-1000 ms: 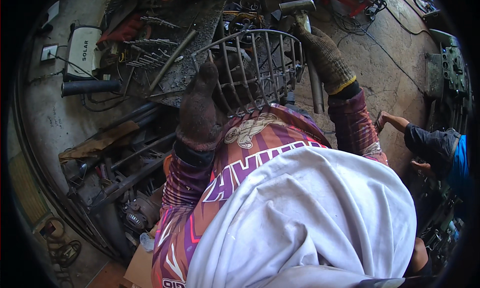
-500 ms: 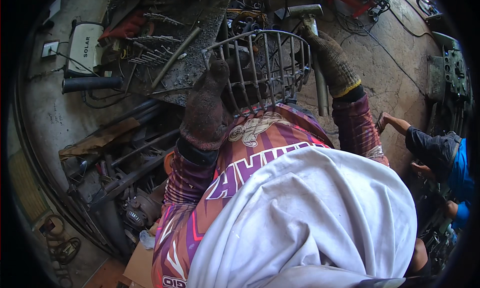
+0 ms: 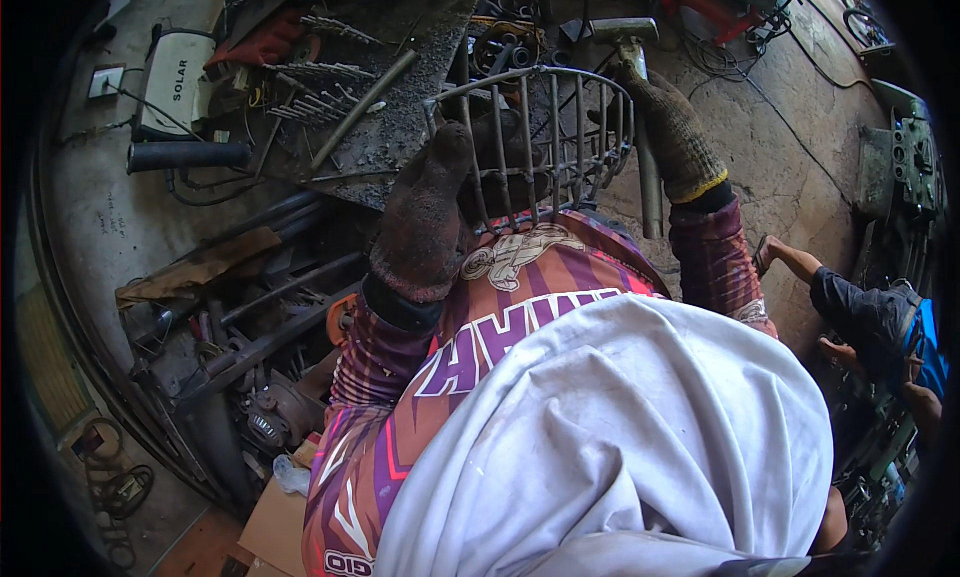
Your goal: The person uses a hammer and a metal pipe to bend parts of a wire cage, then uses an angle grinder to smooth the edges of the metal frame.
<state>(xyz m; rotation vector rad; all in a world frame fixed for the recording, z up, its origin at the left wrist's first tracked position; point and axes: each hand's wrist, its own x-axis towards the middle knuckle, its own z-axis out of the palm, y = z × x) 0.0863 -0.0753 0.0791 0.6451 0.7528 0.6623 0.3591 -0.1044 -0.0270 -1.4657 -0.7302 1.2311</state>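
My left hand (image 3: 425, 207), in a dark, grimy work glove, grips the left end of a curved metal grate (image 3: 553, 117) made of welded rods. The grate stands on edge in front of my torso, at the near side of the worktable. My right hand (image 3: 670, 122), in a knitted glove with a yellow cuff edge, is closed round a hammer (image 3: 650, 197) high up, close to the head. The hammer's head points up and its pipe-like handle hangs down just right of the grate.
A dark metal worktable (image 3: 350, 185) holds welding rods (image 3: 320, 107) and a loose metal bar (image 3: 365, 112). A white box-shaped machine (image 3: 178, 82) stands left. Scrap steel lies below. Cables (image 3: 715, 62) cross the floor at right, where another person (image 3: 865, 312) crouches.
The grate, hammer and both my hands appear slightly lower and further right, along with the surroundings. My grips look the same. The other person's arms have shifted.
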